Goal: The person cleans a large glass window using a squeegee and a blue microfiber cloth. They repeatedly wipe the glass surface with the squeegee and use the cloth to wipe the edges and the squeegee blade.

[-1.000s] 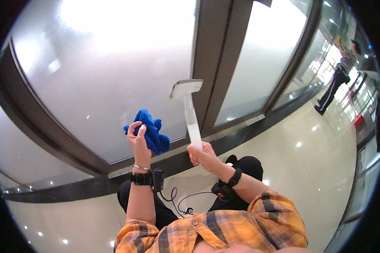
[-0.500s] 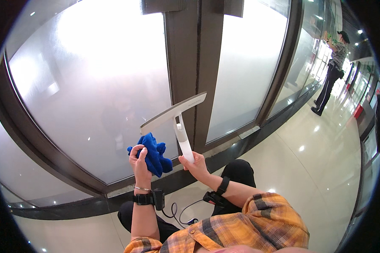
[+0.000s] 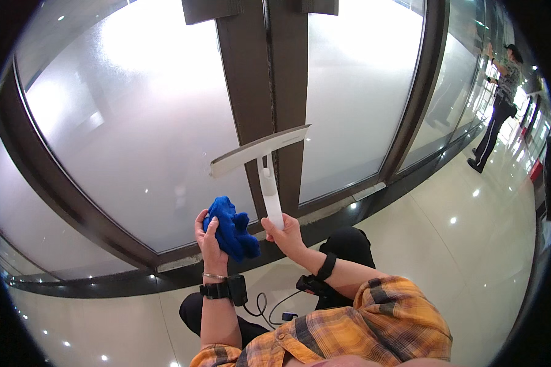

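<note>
My left hand point(image 3: 210, 240) is closed on a bunched blue cloth point(image 3: 231, 231), which hangs over to the right of the fingers. My right hand point(image 3: 286, 235) grips the lower end of a white squeegee's handle point(image 3: 271, 199). The squeegee's long pale blade point(image 3: 257, 148) points up and lies slantwise, its right end higher, in front of the door frame. Blade and cloth are apart. Ahead stand two frosted glass door panels, the left pane point(image 3: 141, 140) and the right pane point(image 3: 355, 104), in a dark brown frame point(image 3: 254, 79).
A dark sill point(image 3: 190, 276) runs along the foot of the doors. Shiny pale floor tiles point(image 3: 434, 244) spread to the right. Far right, another person point(image 3: 502, 98) stands with raised hands at the glass wall. Cables point(image 3: 266, 309) hang between my wrist straps, above my knees.
The view has swung slightly left-to-right, shifting the doors left. The cloth no longer touches the squeegee blade's lower left end; the blade is a little higher. Both holds stay the same.
</note>
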`<state>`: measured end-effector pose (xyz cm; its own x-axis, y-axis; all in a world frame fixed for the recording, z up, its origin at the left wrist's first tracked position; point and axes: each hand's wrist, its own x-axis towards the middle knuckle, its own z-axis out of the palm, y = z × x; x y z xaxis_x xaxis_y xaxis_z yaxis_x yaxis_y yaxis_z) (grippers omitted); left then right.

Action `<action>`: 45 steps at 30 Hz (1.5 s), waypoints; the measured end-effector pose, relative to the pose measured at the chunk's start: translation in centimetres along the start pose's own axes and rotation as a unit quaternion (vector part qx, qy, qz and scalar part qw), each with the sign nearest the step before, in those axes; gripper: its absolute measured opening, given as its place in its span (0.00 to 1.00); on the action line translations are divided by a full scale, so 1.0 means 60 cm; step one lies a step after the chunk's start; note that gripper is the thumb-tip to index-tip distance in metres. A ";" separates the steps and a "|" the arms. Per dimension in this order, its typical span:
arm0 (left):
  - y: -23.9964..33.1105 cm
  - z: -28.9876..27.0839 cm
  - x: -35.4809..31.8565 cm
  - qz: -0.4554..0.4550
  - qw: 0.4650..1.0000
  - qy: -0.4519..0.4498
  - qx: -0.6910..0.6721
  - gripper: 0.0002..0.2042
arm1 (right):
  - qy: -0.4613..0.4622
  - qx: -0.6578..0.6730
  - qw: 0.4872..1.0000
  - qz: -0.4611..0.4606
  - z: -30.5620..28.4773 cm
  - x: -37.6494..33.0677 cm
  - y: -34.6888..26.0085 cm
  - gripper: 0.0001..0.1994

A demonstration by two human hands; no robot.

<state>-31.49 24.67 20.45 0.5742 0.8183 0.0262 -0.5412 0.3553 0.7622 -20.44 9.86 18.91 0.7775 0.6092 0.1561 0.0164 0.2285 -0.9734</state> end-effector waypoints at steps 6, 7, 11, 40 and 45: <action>-0.010 -0.008 -0.010 -0.042 0.998 -0.030 -0.018 0.29 | 0.032 0.024 0.999 0.006 -0.037 0.002 -0.020 0.16; -0.019 -0.018 -0.003 -0.034 0.999 -0.036 -0.014 0.32 | 0.039 0.055 0.998 0.004 -0.043 0.009 -0.015 0.16; 0.000 0.014 -0.018 -0.005 0.997 -0.054 0.046 0.33 | 0.087 0.142 0.985 0.041 -0.069 0.021 -0.038 0.15; 0.054 0.422 0.289 0.621 0.542 0.131 0.551 0.21 | 0.194 0.214 0.942 0.172 -0.349 0.056 -0.082 0.09; -0.095 0.279 0.245 0.537 0.567 0.044 0.624 0.21 | 0.166 0.215 0.940 0.206 -0.366 0.075 -0.058 0.08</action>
<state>-9.68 27.12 27.29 0.2636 0.2988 0.9172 0.3364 -0.9196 0.2029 -3.19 -4.88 19.29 0.8166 0.4588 -0.3502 -0.5296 0.3542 -0.7708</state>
